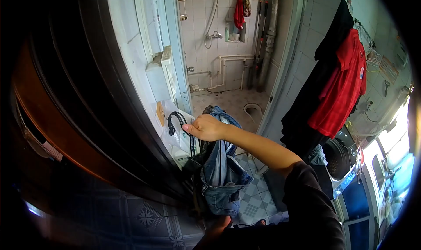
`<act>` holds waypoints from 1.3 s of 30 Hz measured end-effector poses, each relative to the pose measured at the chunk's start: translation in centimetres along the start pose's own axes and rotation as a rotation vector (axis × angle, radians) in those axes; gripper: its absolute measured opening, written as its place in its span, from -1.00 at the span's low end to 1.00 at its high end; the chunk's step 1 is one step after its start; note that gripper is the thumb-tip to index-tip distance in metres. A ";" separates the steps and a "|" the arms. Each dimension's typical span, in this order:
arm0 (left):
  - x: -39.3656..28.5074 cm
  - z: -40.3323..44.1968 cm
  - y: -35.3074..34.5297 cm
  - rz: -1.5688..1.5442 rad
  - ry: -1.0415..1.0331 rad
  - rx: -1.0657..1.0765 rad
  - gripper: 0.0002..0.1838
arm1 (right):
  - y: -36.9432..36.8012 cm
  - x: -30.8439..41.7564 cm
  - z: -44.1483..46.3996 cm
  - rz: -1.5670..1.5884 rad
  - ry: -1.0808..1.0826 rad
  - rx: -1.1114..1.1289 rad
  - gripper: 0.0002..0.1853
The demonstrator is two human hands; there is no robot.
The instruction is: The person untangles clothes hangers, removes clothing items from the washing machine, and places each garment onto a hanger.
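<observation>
My right hand (207, 128) reaches in from the right in a dark sleeve, its fingers closed round black hangers (179, 117) whose curved hooks stick out to the left of the thumb. Blue jeans (222, 179) hang in folds below this fist, over the tiled floor. Low in the view, my left hand (215, 231) is at the bottom edge of the jeans. Its thumb side shows; the other fingers are hidden in shadow.
Dark door panels (127, 96) stand close on the left. Ahead, a doorway opens on a tiled shower room with a floor toilet (253, 111). On the right hang a red shirt (340, 92) and black clothes (302, 105), beside a washing machine (340, 158).
</observation>
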State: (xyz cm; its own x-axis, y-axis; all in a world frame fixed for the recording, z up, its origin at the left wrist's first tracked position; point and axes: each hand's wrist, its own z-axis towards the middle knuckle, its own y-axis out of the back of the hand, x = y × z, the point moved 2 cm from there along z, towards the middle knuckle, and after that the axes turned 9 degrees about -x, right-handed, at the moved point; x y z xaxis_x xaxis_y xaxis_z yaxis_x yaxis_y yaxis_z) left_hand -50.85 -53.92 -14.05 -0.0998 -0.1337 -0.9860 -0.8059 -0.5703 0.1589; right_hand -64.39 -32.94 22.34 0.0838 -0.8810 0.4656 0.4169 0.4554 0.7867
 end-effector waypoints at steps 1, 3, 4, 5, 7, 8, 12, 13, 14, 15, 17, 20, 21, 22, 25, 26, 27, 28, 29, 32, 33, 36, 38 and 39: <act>-0.5 1.2 -1.2 -0.052 -0.009 -0.053 -0.67 | 0.3 0.2 -0.2 -0.038 0.006 0.028 -0.25; -0.7 2.5 -2.1 -0.106 0.002 -0.110 -0.68 | 1.0 1.0 -0.1 -0.083 -0.045 0.055 -0.27; -0.6 2.7 -1.9 -0.116 0.016 -0.126 -0.69 | 0.9 1.2 -0.3 -0.129 -0.092 0.087 -0.30; -0.5 3.0 -1.7 -0.121 0.027 -0.140 -0.69 | 0.6 1.2 -0.7 -0.120 -0.097 0.083 -0.30; -0.2 3.5 -1.2 -0.118 0.047 -0.152 -0.70 | 0.6 1.3 -1.7 -0.263 0.089 -0.090 -0.51; 0.1 3.6 -0.9 -0.112 0.064 -0.148 -0.71 | 0.6 1.4 -2.4 -0.335 0.178 -0.176 -0.59; 1.9 2.7 -0.1 -0.042 0.141 -0.048 -0.72 | 1.7 0.4 -7.0 -0.232 0.065 -0.435 -0.64; 2.7 2.1 0.1 -0.008 0.168 0.001 -0.73 | 1.5 -0.2 -8.6 -0.228 0.042 -0.430 -0.64; 3.5 1.3 0.6 0.022 0.194 0.047 -0.73 | 1.0 -1.1 -10.5 -0.209 -0.044 -0.450 -0.65; 5.1 0.5 0.9 0.083 0.236 0.133 -0.73 | 0.6 -2.1 -12.6 -0.191 -0.132 -0.474 -0.66; 7.5 -1.8 1.9 0.177 0.294 0.281 -0.74 | -0.7 -4.1 -17.1 -0.183 -0.276 -0.434 -0.66; 10.3 -4.1 2.5 0.291 0.347 0.499 -0.74 | -2.7 -7.0 -25.1 -0.189 -0.543 -0.294 -0.67; 11.0 -4.6 2.6 0.323 0.356 0.572 -0.74 | -3.3 -7.5 -28.0 -0.191 -0.589 -0.255 -0.66; 11.7 -4.9 2.5 0.352 0.363 0.636 -0.74 | -4.1 -7.8 -31.1 -0.188 -0.636 -0.213 -0.65; 12.5 -3.9 1.3 0.403 0.352 0.789 -0.74 | -5.7 -7.6 -39.4 -0.157 -0.848 -0.102 -0.68; 12.3 -3.1 0.6 0.409 0.346 0.832 -0.74 | -6.3 -7.2 -42.0 -0.163 -0.913 -0.098 -0.71; 11.6 -2.4 -0.3 0.421 0.333 0.880 -0.74 | -7.2 -6.8 -44.6 -0.141 -0.959 -0.126 -0.73; 10.1 -1.6 -1.2 0.364 0.306 0.884 -0.72 | -7.8 -6.0 -46.7 -0.121 -1.030 -0.125 -0.75; 8.6 -0.9 -2.2 0.305 0.278 0.892 -0.68 | -8.4 -5.4 -48.6 -0.115 -1.073 -0.123 -0.75; 3.3 1.0 -5.8 0.211 0.355 0.891 -0.62 | -9.0 -3.4 -52.6 0.020 -1.223 -0.164 -0.71; 2.1 1.7 -7.1 0.170 0.435 0.877 -0.60 | -8.4 -2.9 -53.4 0.021 -1.240 -0.205 -0.69; -2.7 3.1 -10.7 0.210 0.469 0.851 -0.65 | -5.6 -2.8 -54.9 0.084 -1.305 -0.405 -0.76; -3.8 4.2 -13.4 0.182 0.480 0.811 -0.67 | -2.3 -3.8 -55.5 0.059 -1.309 -0.498 -0.79; -4.0 4.7 -14.7 0.198 0.480 0.828 -0.67 | -0.6 -4.8 -55.9 0.035 -1.290 -0.569 -0.81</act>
State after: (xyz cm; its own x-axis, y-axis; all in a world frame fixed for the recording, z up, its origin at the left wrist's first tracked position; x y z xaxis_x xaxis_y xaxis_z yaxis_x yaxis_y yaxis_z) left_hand -41.35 -41.18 -12.64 -0.1771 -0.5864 -0.7905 -0.9734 0.2232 0.0525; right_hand -14.50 -36.18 -3.02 -0.6456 0.0060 0.7636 0.7610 0.0880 0.6427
